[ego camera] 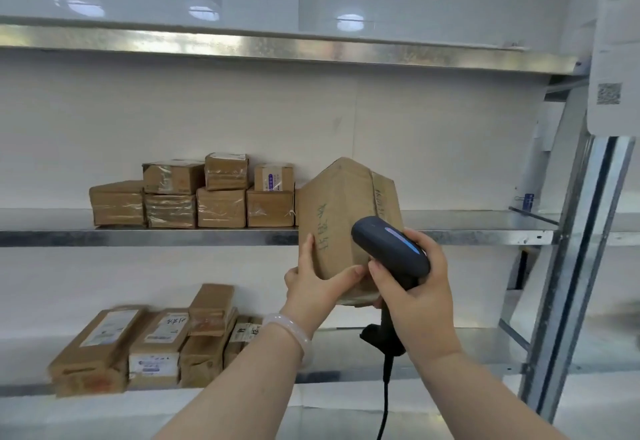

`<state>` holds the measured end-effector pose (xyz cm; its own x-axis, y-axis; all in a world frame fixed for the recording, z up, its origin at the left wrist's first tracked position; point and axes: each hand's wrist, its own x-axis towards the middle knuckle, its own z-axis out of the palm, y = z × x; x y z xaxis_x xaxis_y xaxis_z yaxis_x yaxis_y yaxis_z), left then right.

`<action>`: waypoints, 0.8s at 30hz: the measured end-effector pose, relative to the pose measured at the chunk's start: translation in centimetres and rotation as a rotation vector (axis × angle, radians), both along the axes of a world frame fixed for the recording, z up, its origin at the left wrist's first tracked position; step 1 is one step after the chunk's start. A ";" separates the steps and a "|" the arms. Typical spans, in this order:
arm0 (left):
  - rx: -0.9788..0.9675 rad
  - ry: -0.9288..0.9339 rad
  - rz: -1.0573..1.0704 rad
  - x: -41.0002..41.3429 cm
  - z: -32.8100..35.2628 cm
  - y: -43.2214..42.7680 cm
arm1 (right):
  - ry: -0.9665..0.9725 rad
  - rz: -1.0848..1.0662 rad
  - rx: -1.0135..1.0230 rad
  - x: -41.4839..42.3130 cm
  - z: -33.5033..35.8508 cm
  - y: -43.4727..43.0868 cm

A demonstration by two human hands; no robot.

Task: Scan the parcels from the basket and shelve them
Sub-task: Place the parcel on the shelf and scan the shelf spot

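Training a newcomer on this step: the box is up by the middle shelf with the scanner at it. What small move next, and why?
Probably slide the cardboard box onto the middle shelf, just right of the stacked parcels. The left hand holds it at shelf height beside them, that stretch shows bare metal, and the right hand grips the scanner.

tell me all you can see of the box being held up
The box is plain brown cardboard, taped along a seam, with green handwriting on two faces. It is tilted, one edge pointing up, held in front of the middle shelf. The left hand grips its lower corner. The scanner in the right hand overlaps its lower right; contact is unclear.
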<state>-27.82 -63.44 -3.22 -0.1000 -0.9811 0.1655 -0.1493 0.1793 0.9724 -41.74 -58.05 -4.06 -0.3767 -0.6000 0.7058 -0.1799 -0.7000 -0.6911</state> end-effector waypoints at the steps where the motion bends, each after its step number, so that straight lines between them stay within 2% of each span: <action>1: 0.011 0.013 0.004 0.2 -0.6 0.1 | 0.012 0.006 0.026 -0.5 -0.1 0.0; 6: 0.110 0.162 -0.005 1.3 -3.1 0.3 | -0.063 -0.023 0.236 -4.4 -0.6 -1.2; 9: 0.151 0.212 -0.033 1.8 -4.5 -0.1 | -0.100 0.051 0.354 -5.2 -1.6 -1.9; 15: 0.135 0.082 -0.063 2.4 -7.7 -0.9 | -0.107 0.083 0.389 -4.4 -4.5 -2.1; 20: -0.084 -0.205 0.141 2.2 -9.4 -0.2 | -0.091 0.112 0.382 -3.4 -6.6 -2.0; 22: -0.071 -0.209 0.201 1.9 -9.8 0.0 | -0.094 0.127 0.361 -2.7 -7.2 -2.0; 24: 0.002 -0.135 0.205 1.6 -10.4 0.1 | -0.090 0.156 0.347 -2.0 -7.9 -2.0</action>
